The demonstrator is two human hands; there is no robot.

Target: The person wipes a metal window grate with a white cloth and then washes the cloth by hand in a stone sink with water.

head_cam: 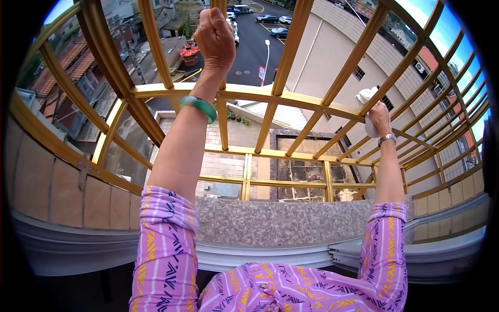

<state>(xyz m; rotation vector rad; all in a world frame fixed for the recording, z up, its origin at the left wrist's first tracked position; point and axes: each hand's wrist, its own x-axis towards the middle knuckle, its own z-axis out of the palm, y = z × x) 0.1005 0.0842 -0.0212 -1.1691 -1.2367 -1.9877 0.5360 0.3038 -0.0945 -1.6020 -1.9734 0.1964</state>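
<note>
Gold-coloured metal bars form a window guard (296,97) that juts out beyond the sill. My left hand (215,41), with a green bangle (198,108) on its wrist, is closed around an upright bar near the top of the view. At the right, my right hand (379,117) grips a white cloth (367,96) against another bar, close to the horizontal rail. Part of the cloth hangs below the fingers. On that wrist sits a metal-band watch (387,139).
A speckled stone sill (284,222) lies inside the guard, with a sliding-window track (265,255) in front of it. Tiled wall (66,195) flanks the left. Far below are a road with parked cars (267,18), a terrace (249,130) and a neighbouring building (331,50).
</note>
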